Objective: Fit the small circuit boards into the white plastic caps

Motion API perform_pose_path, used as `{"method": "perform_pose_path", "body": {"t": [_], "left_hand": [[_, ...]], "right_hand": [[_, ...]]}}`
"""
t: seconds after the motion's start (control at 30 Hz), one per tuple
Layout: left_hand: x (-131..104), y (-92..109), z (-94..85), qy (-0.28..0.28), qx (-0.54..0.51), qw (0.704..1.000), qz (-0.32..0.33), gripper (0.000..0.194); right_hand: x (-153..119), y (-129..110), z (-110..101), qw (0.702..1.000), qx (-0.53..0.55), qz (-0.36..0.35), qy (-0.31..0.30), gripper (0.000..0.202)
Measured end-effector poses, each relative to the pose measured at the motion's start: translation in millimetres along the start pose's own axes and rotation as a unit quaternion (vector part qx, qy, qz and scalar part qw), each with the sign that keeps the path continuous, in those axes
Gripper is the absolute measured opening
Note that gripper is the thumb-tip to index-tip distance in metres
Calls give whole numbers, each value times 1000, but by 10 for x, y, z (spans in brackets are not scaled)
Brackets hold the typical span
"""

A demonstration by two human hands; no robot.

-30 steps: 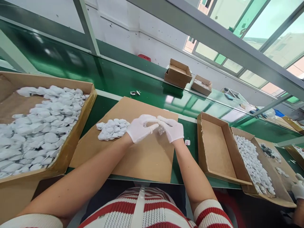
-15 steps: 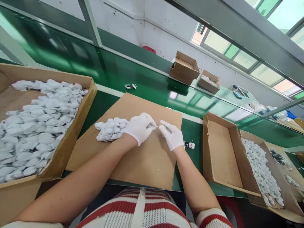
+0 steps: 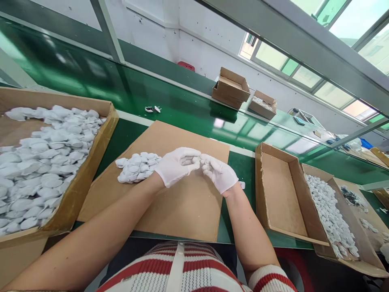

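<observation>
At far left, an open brown cardboard box (image 3: 86, 176) holds a heap of flat, rounded white pieces (image 3: 39, 162). Next, a smaller pile of similar white pieces (image 3: 136, 168) lies on a flat brown cardboard sheet (image 3: 182, 211), close to the white-gloved left hand (image 3: 178, 166). The left hand's fingers are bent, their tips meeting those of the white-gloved right hand (image 3: 219, 173) above the sheet; whether either hand's fingers grip anything cannot be told. Just beside the right wrist, a small white square piece (image 3: 242, 185) sits on the glossy green surface (image 3: 246, 164). Further right stands a shallow brown cardboard tray (image 3: 261, 186), then another heap of small white pieces (image 3: 331, 215).
</observation>
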State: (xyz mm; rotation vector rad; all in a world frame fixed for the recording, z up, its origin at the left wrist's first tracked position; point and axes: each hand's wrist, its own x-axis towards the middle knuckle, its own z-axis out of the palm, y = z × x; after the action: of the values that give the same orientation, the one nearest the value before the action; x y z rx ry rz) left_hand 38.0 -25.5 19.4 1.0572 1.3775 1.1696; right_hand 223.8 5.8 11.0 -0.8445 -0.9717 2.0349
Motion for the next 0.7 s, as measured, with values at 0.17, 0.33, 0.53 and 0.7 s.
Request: {"method": "perform_pose_path", "body": {"t": [0.17, 0.33, 0.53, 0.7], "left_hand": [[-29, -3, -24, -6, 113, 993, 12, 63], [-19, -38, 3, -26, 144, 988, 44, 57], [8, -27, -32, 11, 92, 996, 15, 55], [25, -32, -27, -6, 106, 994, -40, 80]], "right_hand": [[-41, -43, 84, 998, -59, -14, 26, 41], [-54, -16, 150, 984, -157, -18, 80, 45], [-19, 8, 74, 999, -19, 30, 2, 51], [37, 36, 17, 989, -103, -35, 102, 56]]}}
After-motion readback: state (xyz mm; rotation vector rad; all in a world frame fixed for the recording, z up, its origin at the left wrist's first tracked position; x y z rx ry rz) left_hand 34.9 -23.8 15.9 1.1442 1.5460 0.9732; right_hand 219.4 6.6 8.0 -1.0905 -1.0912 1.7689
